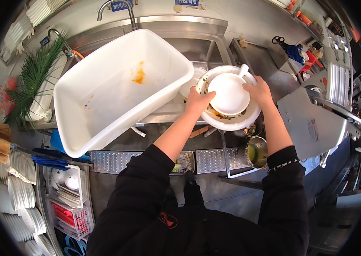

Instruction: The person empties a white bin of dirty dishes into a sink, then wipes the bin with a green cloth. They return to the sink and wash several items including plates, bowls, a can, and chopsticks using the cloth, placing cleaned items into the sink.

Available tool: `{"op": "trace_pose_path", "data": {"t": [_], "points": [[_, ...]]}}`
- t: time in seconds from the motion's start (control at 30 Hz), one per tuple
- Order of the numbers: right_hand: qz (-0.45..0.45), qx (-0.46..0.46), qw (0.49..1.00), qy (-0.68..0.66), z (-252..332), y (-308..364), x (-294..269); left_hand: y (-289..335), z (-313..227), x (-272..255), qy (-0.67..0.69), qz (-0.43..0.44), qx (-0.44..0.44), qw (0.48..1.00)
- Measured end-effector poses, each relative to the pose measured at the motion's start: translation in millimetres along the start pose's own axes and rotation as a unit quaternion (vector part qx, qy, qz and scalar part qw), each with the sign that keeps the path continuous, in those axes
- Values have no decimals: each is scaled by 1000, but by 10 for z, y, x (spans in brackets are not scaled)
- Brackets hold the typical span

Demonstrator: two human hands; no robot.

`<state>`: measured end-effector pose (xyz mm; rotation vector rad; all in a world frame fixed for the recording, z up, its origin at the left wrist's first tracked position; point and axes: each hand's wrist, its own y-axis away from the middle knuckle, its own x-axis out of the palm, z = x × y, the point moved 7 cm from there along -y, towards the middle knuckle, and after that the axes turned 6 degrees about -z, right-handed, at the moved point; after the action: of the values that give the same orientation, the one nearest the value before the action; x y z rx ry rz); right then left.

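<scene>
Between my two hands is a stack of white dishes, held over the front of the sink. The wide bowl (231, 124) underneath has brown sauce and dark food bits around its inside. A smaller white bowl (230, 94) rests inside it, and a white spoon (243, 71) sticks out at its far right edge. My left hand (200, 101) grips the stack's left side, its thumb over the small bowl's rim. On the right side my right hand (259, 90) grips likewise. The fingers below the rims are hidden. Another pale dish (193, 81) lies behind my left hand.
A big white tub (108, 85) with orange stains sits tilted across the sink (180, 23), left of my hands. Below right stands a metal pot (257, 152). Stacked plates (21, 192) and baskets (67, 185) fill the left shelves. A grey metal box (312, 121) stands at right.
</scene>
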<state>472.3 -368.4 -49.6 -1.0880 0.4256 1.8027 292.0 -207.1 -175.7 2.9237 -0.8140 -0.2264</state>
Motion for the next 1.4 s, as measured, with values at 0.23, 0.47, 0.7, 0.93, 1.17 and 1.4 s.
{"op": "trace_pose_path", "data": {"t": [0.23, 0.47, 0.7, 0.93, 1.17, 1.4], "points": [[19, -97, 994, -54, -77, -1211, 702, -754, 379, 333, 139, -45, -99, 984], [79, -116, 987, -83, -342, -1854, 1888, -1280, 850, 298, 173, -132, -127, 968], [131, -98, 981, -104, -543, -1938, 2719, -1704, 1592, 306, 236, -124, -201, 943], [134, -77, 984, -88, -403, -1927, 2944, -1684, 1536, 255, 216, -153, -174, 949], [195, -82, 977, -3, -335, -1737, 2725, -926, 518, 437, -206, -179, 115, 955], [169, -144, 955, -195, 265, -891, 2457, -359, 250, 206, -82, -79, 137, 984]]}}
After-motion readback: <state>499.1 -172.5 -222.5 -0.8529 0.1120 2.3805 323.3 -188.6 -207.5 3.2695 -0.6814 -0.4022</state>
